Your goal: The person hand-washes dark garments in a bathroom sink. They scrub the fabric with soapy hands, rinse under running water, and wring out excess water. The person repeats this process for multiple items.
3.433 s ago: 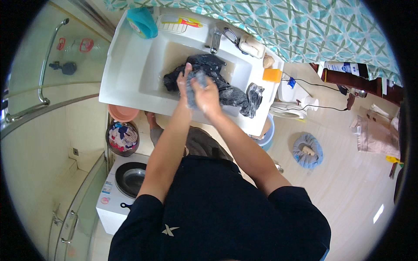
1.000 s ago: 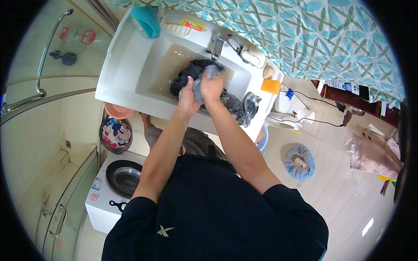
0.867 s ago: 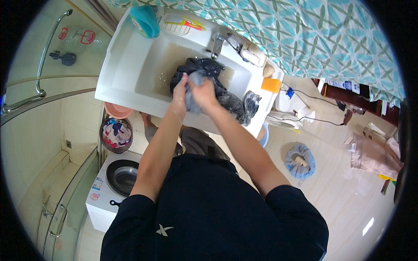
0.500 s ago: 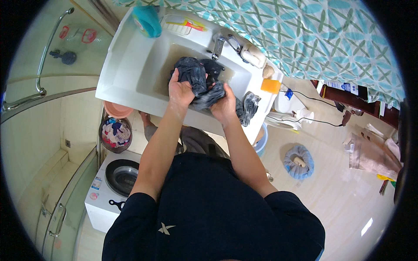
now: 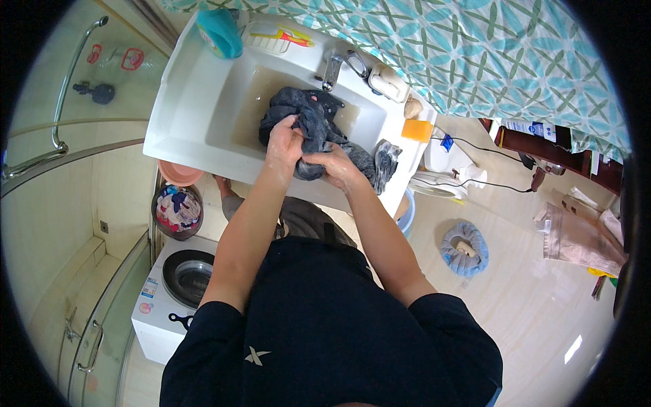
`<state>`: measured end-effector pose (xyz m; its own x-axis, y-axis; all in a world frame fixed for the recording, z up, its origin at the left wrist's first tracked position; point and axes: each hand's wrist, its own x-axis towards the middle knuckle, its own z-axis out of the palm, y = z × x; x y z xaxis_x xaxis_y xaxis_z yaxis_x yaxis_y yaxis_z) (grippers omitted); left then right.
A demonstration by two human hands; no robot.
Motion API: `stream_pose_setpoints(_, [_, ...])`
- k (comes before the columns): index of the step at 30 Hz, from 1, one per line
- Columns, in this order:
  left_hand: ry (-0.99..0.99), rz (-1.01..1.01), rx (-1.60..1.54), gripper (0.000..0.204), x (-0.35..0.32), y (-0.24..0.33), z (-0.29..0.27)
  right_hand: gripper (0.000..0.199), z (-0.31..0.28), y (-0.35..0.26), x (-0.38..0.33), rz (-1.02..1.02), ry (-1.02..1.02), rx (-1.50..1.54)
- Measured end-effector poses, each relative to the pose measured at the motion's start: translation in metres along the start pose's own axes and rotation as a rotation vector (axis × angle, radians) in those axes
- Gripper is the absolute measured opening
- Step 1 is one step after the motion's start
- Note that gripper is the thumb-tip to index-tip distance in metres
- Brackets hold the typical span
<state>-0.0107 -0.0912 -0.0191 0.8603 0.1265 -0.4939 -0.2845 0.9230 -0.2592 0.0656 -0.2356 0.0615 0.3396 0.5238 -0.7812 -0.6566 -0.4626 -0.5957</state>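
Note:
A wet, dark grey garment [image 5: 288,105] is bunched in the white sink [image 5: 196,88], partly over cloudy, greyish-brown water [image 5: 247,119]. My left hand [image 5: 284,144] has its fingers closed around a fold of it near the sink's front edge. Just to the right, my right hand [image 5: 337,165] grips the same dark cloth, fingers pointing toward the left hand. Some fingertips are buried in the folds. A stretch of cloth runs right to a soapy end [image 5: 386,157] lying over the sink's front right rim.
Behind the sink basin stand a faucet [image 5: 332,71], a teal bottle [image 5: 220,34] and a brush [image 5: 288,35]. An orange block [image 5: 417,130] sits on the right corner. Below left are a laundry basket [image 5: 178,209] and a white washing machine [image 5: 152,298].
My hands have come closer together, the right one moving left and inward. The cloth between them is now gathered into a tighter bunch. The whole view has shifted slightly.

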Motion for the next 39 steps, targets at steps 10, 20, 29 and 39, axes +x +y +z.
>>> stream_pose_setpoints(10, [-0.053, 0.359, -0.047, 0.027, -0.004, 0.025, 0.005, 0.076, -0.034, -0.025, -0.023, -0.401, 0.062, -0.258])
stream_pose_setpoints(20, [0.331, 0.284, 0.561, 0.065, 0.001, -0.002, 0.003, 0.054, 0.057, -0.035, 0.002, -0.535, 0.067, -0.932])
stream_pose_setpoints(29, [0.442, 0.408, 0.526, 0.052, -0.014, -0.007, 0.038, 0.045, 0.063, -0.027, 0.039, -0.456, 0.189, -0.873])
stream_pose_setpoints(39, [0.441, 0.35, 0.2, 0.043, -0.005, 0.003, 0.033, 0.045, 0.062, -0.025, 0.049, -0.439, 0.475, -0.742])
